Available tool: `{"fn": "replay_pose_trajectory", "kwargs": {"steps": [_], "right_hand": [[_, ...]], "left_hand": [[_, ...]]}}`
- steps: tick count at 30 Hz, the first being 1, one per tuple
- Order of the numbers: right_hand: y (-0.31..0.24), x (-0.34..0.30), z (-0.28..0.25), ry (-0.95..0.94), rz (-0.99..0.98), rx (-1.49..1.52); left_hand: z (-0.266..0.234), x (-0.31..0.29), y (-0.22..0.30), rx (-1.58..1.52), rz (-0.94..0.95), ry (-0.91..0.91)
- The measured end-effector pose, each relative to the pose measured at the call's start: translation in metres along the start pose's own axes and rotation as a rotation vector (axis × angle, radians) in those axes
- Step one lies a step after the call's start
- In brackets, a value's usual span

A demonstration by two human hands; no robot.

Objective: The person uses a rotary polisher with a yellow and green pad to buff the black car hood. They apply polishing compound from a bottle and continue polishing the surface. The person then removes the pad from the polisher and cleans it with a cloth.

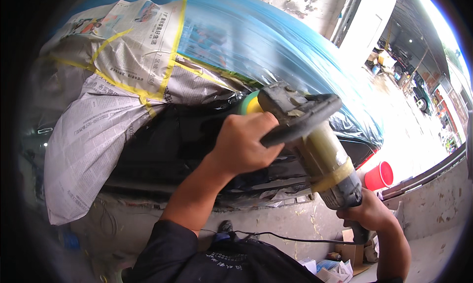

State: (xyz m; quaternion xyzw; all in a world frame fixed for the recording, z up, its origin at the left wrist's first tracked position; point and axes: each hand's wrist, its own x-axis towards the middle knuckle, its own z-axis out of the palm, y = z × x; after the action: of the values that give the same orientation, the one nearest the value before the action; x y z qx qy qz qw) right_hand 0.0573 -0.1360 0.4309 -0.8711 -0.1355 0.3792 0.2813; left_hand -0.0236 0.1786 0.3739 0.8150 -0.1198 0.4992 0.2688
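Gripping a polisher point(325, 152) at both ends, the person's two bare hands hold it aslant over a black panel point(167, 145) of a car. The left hand point(246, 142) is closed around the black front handle point(315, 118), near the tool's head; the right hand point(372, 214) is wrapped around the rear end, farther right and lower down. The polisher's body slopes between them, its head toward the upper left. A yellow and green pad point(251, 104) shows at the head, just beyond the left hand; whether it touches the panel cannot be told.

Printed newspaper point(93, 120), held with yellow tape point(173, 61), covers the car on the left, and blue plastic sheet point(295, 46) spreads over the part beyond. A red bucket point(378, 176) stands on the right, near the right hand. Below, a black cord point(295, 240) runs across toward the polisher's rear, above a cardboard box point(347, 248) and near a dark shoe point(225, 226).
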Motion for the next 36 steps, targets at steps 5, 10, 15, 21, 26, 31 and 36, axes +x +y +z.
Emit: {"fn": "replay_pose_trajectory", "kwargs": {"steps": [5,10,15,21,26,31,36], "right_hand": [[0.018,-0.028,0.010,0.032,-0.027,-0.013],[0.030,-0.013,0.043,0.113,0.033,0.019],[0.128,-0.036,0.099,0.094,-0.127,0.159],[0.221,-0.067,0.221,0.084,0.040,0.569],[0.280,-0.094,0.316,0.158,0.132,0.729],[0.327,-0.113,0.389,0.236,0.148,0.928],[0.385,-0.092,0.525,0.623,0.349,0.932]], "left_hand": [[-0.001,-0.018,0.023,-0.031,0.063,-0.061],[-0.010,-0.027,0.010,0.009,0.163,-0.128],[-0.019,-0.069,0.058,-0.186,0.166,-0.288],[0.019,-0.112,0.084,-0.526,0.069,-0.577],[0.060,-0.155,0.129,-0.663,-0.286,-0.934],[0.101,-0.214,0.166,-0.710,-0.768,-1.215],[0.137,-0.287,0.201,-0.705,-0.952,-1.308]]}}
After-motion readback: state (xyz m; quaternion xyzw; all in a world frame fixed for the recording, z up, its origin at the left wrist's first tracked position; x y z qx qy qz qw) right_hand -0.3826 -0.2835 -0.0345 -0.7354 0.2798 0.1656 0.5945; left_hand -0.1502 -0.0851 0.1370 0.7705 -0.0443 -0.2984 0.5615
